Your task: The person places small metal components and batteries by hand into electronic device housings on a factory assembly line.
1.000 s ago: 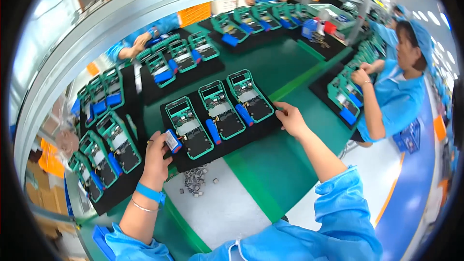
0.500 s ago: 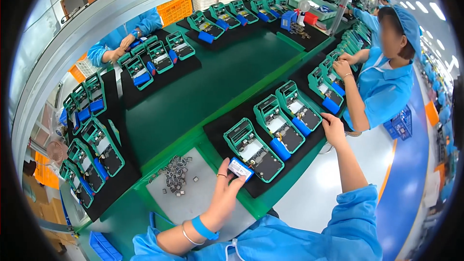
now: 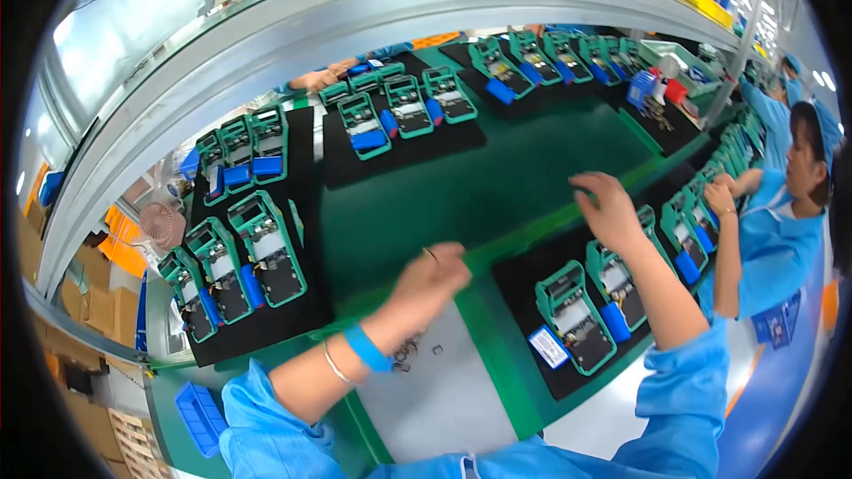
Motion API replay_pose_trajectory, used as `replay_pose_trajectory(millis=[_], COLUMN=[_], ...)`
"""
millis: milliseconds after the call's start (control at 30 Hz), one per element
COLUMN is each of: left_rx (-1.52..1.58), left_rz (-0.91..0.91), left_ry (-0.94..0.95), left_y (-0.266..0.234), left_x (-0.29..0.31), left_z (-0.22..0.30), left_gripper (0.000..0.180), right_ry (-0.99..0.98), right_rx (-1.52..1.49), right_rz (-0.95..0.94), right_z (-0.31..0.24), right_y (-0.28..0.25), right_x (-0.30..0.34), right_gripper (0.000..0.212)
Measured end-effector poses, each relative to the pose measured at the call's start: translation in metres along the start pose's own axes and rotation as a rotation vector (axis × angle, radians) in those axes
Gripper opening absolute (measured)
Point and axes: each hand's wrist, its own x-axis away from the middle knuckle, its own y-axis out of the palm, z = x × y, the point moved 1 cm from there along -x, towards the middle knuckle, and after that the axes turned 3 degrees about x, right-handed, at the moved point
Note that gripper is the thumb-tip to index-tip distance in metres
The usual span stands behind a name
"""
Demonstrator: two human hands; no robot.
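Note:
My left hand [image 3: 430,279] is raised over the bench's middle, above a grey plate [image 3: 444,404]. Motion smears its fingers, so whether they hold anything is unclear. Further right and forward hovers my right hand [image 3: 611,208], fingers apart and with nothing visible in them. Under my right arm, green-framed device housings [image 3: 577,319] with exposed circuit boards stand in a row on a black mat [image 3: 519,288]. A blue battery pack [image 3: 548,348] with a white label lies against the nearest housing's left side. Another blue battery pack [image 3: 614,322] rests between two housings.
More housings [image 3: 277,248] line a black mat at the left and others [image 3: 408,106] the far side. Small metal parts [image 3: 404,355] lie partly behind my left forearm. A blue bin [image 3: 201,417] sits at lower left. A co-worker [image 3: 781,213] works at right. A metal beam [image 3: 426,4] crosses above.
The labelled battery pack has left my left hand and lies beside the nearest housing. Both hands have lifted away from the housings toward the bench's middle. The view has swung left.

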Motion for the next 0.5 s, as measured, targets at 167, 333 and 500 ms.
replay_pose_trajectory(millis=[167, 333, 500], left_rx=[-0.248, -0.466, -0.362], left_rz=[0.783, 1.001, 0.911], left_ry=[0.217, -0.008, -0.098], left_y=[-0.116, -0.179, -0.208], left_x=[-0.097, -0.147, -0.157], left_z=[-0.037, -0.036, -0.041], left_gripper=[0.065, 0.068, 0.056], right_ry=[-0.026, 0.22, 0.212], right_rx=[0.062, 0.013, 0.029], right_rz=[-0.3, -0.378, -0.305], right_z=[-0.013, -0.013, -0.014], right_y=[0.098, 0.167, 0.193], right_x=[-0.109, -0.167, -0.185], right_gripper=[0.035, 0.047, 0.049])
